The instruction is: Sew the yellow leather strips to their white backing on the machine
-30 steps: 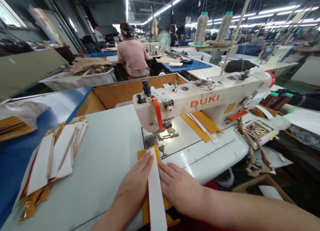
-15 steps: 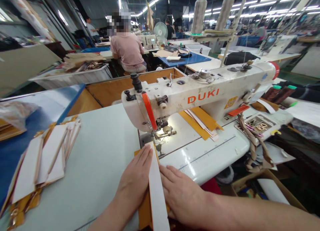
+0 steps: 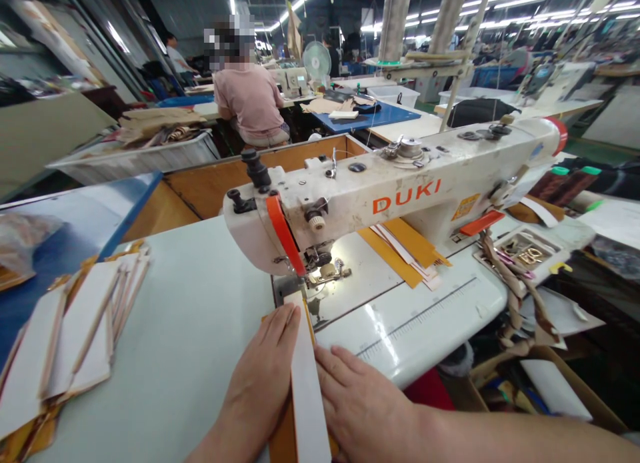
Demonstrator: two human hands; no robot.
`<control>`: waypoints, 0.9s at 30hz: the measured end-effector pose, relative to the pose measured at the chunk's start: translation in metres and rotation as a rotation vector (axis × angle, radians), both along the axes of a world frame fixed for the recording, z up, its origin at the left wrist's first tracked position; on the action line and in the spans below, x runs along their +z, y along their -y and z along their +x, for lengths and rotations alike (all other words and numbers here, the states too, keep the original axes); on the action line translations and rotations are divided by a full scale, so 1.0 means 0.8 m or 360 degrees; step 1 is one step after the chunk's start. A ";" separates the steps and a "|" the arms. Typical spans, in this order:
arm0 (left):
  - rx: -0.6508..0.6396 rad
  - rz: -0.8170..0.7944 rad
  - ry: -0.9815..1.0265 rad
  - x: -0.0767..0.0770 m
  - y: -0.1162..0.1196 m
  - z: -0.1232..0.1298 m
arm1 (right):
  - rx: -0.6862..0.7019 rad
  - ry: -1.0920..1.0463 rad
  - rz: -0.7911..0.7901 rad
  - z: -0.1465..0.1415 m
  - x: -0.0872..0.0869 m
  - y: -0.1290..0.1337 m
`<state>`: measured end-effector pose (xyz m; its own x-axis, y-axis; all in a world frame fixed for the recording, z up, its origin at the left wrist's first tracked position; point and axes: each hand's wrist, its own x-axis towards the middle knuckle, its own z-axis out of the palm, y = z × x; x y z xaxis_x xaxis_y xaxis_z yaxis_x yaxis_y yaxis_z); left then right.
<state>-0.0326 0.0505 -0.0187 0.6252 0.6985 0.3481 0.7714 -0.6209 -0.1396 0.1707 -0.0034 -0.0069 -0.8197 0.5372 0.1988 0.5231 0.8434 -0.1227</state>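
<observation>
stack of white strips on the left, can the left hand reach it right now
Probably yes: only flat tabletop seems to lie between the left hand and the stack, though its fingers rest on another white strip.

The left hand [image 3: 263, 373] lies with its fingers over one edge of a long white strip [image 3: 306, 389], the right hand [image 3: 363, 403] along the other edge. Mustard-yellow material [image 3: 283, 433] shows beneath. The strip points toward the needle end of a DUKI sewing machine [image 3: 410, 191]; stacked white-faced strips [image 3: 83, 326] lie on the left.
</observation>
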 end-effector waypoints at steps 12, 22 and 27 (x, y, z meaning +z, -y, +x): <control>-0.0059 0.0257 -0.0175 0.004 0.002 0.001 | 0.0013 -0.0031 0.0107 0.001 -0.007 -0.005; -0.0138 0.0320 -0.0279 0.004 0.000 0.003 | -0.0010 -0.0061 0.0202 0.000 -0.017 -0.006; -0.0144 0.0264 -0.0304 0.000 0.001 -0.001 | -0.0041 -0.0103 0.0218 -0.001 -0.020 -0.005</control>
<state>-0.0334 0.0501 -0.0185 0.7480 0.5797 0.3232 0.6636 -0.6427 -0.3829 0.1701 0.0008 -0.0230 -0.7891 0.5223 0.3233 0.5396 0.8409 -0.0416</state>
